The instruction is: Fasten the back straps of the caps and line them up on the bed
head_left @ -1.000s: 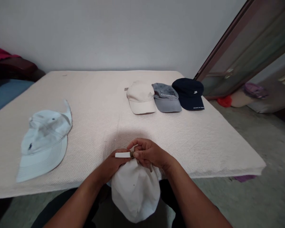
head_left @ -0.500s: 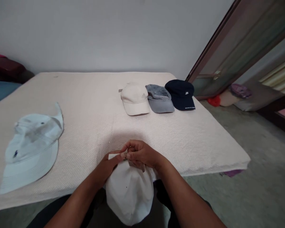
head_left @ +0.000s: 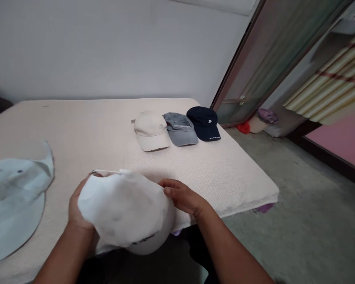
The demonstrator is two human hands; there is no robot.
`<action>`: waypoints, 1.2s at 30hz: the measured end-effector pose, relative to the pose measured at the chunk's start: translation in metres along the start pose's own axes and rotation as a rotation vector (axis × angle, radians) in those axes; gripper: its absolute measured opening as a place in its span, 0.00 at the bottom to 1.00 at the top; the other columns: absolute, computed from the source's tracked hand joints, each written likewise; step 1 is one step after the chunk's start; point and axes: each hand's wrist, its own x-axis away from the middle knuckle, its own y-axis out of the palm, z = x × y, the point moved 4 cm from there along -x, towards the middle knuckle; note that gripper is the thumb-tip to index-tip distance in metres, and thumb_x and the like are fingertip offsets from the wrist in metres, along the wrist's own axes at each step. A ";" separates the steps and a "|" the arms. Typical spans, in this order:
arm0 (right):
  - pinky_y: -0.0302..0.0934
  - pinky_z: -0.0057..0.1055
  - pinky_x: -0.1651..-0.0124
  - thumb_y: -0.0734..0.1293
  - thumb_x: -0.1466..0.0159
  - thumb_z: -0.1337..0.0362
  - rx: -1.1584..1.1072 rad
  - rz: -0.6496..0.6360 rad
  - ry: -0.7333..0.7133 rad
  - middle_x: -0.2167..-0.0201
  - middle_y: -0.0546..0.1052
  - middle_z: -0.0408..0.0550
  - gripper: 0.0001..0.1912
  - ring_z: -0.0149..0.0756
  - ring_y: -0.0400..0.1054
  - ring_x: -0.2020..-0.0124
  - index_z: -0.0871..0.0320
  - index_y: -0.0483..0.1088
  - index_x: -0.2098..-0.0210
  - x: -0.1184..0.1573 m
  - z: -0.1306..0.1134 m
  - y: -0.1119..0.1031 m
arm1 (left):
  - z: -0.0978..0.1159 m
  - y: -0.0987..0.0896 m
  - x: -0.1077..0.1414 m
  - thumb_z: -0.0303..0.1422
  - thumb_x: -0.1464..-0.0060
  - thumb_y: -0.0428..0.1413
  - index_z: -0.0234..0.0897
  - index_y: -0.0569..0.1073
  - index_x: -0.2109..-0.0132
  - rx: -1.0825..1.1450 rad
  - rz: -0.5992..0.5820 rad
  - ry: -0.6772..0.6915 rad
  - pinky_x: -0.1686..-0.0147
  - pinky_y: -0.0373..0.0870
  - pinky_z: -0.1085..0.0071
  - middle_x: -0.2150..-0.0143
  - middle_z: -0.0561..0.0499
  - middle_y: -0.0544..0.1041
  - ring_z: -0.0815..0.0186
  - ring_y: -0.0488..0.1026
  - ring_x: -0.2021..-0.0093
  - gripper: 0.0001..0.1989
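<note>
Your left hand [head_left: 79,207] is gripping the white cap [head_left: 127,209] by its left side, with some fingers hiding behind the cloth; your right hand [head_left: 183,197] is touching its right edge with thumb and fingers, though I cannot tell whether they are pinching. The cream-covered surface [head_left: 225,173] is spreading out beyond the white cap, which you are holding over the near edge. Your hands are no longer meeting at the back strap [head_left: 106,171] but working apart, so you are probably leaving the strap and turning the whole cap. Compared with the earlier frame, its brim is now showing at the lower right, with small dark marks, and the strap is lying at the upper left. Left of the white cap, the pale blue cap [head_left: 14,197] is running out of view; beyond it, the beige [head_left: 149,126], grey [head_left: 182,128] and navy [head_left: 202,120] caps are sitting in a row.
</note>
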 end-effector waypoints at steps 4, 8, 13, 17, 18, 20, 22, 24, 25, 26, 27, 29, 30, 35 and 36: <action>0.57 0.34 0.51 0.73 0.50 0.62 -0.012 -0.030 -0.041 0.62 0.74 0.46 0.18 0.35 0.66 0.61 0.58 0.74 0.59 0.016 0.000 -0.012 | 0.002 0.007 -0.008 0.32 0.35 0.35 0.40 0.72 0.68 0.017 -0.002 0.059 0.70 0.73 0.80 0.77 0.60 0.78 0.72 0.73 0.75 0.23; 0.61 0.31 0.59 0.72 0.49 0.66 -0.031 0.182 -0.112 0.67 0.75 0.44 0.12 0.32 0.67 0.67 0.58 0.73 0.64 0.029 -0.007 -0.040 | -0.027 0.022 -0.016 0.37 0.36 0.39 0.36 0.75 0.57 -0.043 -0.137 -0.084 0.67 0.74 0.74 0.72 0.57 0.80 0.67 0.75 0.70 0.20; 0.63 0.32 0.66 0.72 0.48 0.61 -0.122 0.550 -0.355 0.71 0.76 0.44 0.13 0.33 0.68 0.73 0.57 0.71 0.63 0.066 -0.036 -0.092 | -0.065 0.047 -0.007 0.31 0.38 0.46 0.34 0.75 0.55 -0.059 -0.249 -0.127 0.62 0.75 0.71 0.63 0.46 0.81 0.65 0.77 0.66 0.14; 0.64 0.31 0.65 0.73 0.52 0.64 -0.133 0.857 -0.574 0.70 0.78 0.44 0.15 0.33 0.70 0.72 0.57 0.72 0.64 0.103 -0.055 -0.145 | -0.088 0.053 0.001 0.28 0.41 0.49 0.29 0.76 0.58 -0.218 -0.241 -0.252 0.68 0.76 0.72 0.59 0.40 0.79 0.65 0.77 0.66 0.11; 0.64 0.32 0.64 0.73 0.52 0.64 -0.123 0.935 -0.639 0.69 0.78 0.44 0.15 0.34 0.70 0.71 0.57 0.72 0.65 0.112 -0.058 -0.159 | -0.090 0.053 0.001 0.27 0.42 0.49 0.29 0.76 0.59 -0.237 -0.237 -0.264 0.70 0.76 0.74 0.59 0.41 0.79 0.66 0.77 0.68 0.11; 0.65 0.34 0.62 0.72 0.52 0.62 -0.076 1.082 -0.731 0.68 0.79 0.45 0.15 0.35 0.71 0.69 0.57 0.72 0.64 0.128 -0.059 -0.188 | -0.094 0.052 -0.001 0.26 0.42 0.49 0.30 0.76 0.61 -0.248 -0.214 -0.265 0.75 0.74 0.76 0.62 0.43 0.79 0.69 0.76 0.72 0.10; 0.65 0.37 0.60 0.69 0.51 0.60 0.036 1.228 -0.735 0.67 0.79 0.48 0.16 0.38 0.72 0.67 0.59 0.72 0.63 0.139 -0.057 -0.214 | -0.096 0.050 -0.004 0.25 0.43 0.49 0.30 0.75 0.62 -0.244 -0.196 -0.259 0.77 0.73 0.77 0.65 0.45 0.79 0.70 0.75 0.74 0.10; 0.65 0.38 0.59 0.67 0.51 0.58 0.206 1.392 -0.668 0.66 0.79 0.51 0.17 0.40 0.72 0.66 0.62 0.73 0.64 0.149 -0.055 -0.236 | -0.097 0.049 -0.007 0.24 0.43 0.49 0.30 0.75 0.62 -0.243 -0.189 -0.254 0.78 0.73 0.77 0.66 0.45 0.78 0.71 0.74 0.75 0.09; 0.64 0.39 0.59 0.67 0.51 0.59 0.259 1.439 -0.640 0.66 0.79 0.53 0.17 0.41 0.72 0.65 0.63 0.73 0.65 0.152 -0.054 -0.244 | -0.098 0.049 -0.008 0.23 0.43 0.49 0.30 0.75 0.62 -0.245 -0.186 -0.255 0.78 0.72 0.77 0.66 0.46 0.78 0.71 0.74 0.75 0.09; 0.64 0.39 0.58 0.66 0.51 0.59 0.305 1.479 -0.614 0.65 0.79 0.53 0.17 0.41 0.71 0.64 0.63 0.74 0.65 0.155 -0.053 -0.251 | -0.099 0.049 -0.009 0.23 0.44 0.50 0.30 0.75 0.62 -0.247 -0.182 -0.257 0.79 0.72 0.77 0.66 0.46 0.78 0.71 0.73 0.75 0.09; 0.63 0.40 0.56 0.65 0.51 0.59 0.340 1.505 -0.595 0.65 0.79 0.54 0.17 0.42 0.71 0.63 0.63 0.74 0.66 0.158 -0.053 -0.256 | -0.100 0.049 -0.009 0.23 0.44 0.50 0.30 0.75 0.61 -0.249 -0.178 -0.260 0.79 0.72 0.77 0.67 0.46 0.78 0.71 0.73 0.75 0.09; 0.61 0.40 0.54 0.65 0.50 0.59 0.405 1.544 -0.564 0.63 0.79 0.55 0.16 0.44 0.70 0.61 0.64 0.75 0.66 0.162 -0.053 -0.262 | -0.101 0.047 -0.009 0.22 0.44 0.50 0.30 0.75 0.62 -0.249 -0.168 -0.264 0.78 0.72 0.78 0.68 0.47 0.77 0.71 0.73 0.75 0.09; 0.60 0.40 0.53 0.64 0.50 0.59 0.442 1.562 -0.545 0.63 0.79 0.56 0.16 0.44 0.70 0.60 0.64 0.75 0.66 0.164 -0.054 -0.263 | -0.101 0.047 -0.009 0.22 0.45 0.50 0.30 0.75 0.63 -0.247 -0.165 -0.265 0.78 0.72 0.78 0.68 0.47 0.77 0.72 0.73 0.75 0.09; 0.58 0.40 0.51 0.64 0.48 0.60 0.588 1.641 -0.454 0.62 0.79 0.57 0.16 0.46 0.69 0.59 0.63 0.76 0.67 0.171 -0.054 -0.264 | -0.098 0.041 -0.009 0.22 0.45 0.51 0.30 0.75 0.62 -0.250 -0.161 -0.270 0.79 0.72 0.79 0.70 0.49 0.76 0.72 0.72 0.76 0.08; 0.58 0.40 0.51 0.64 0.48 0.60 0.607 1.660 -0.441 0.63 0.79 0.57 0.15 0.46 0.69 0.59 0.63 0.76 0.67 0.173 -0.054 -0.263 | -0.097 0.039 -0.009 0.22 0.45 0.51 0.30 0.75 0.62 -0.252 -0.151 -0.269 0.79 0.72 0.79 0.70 0.49 0.76 0.72 0.72 0.77 0.08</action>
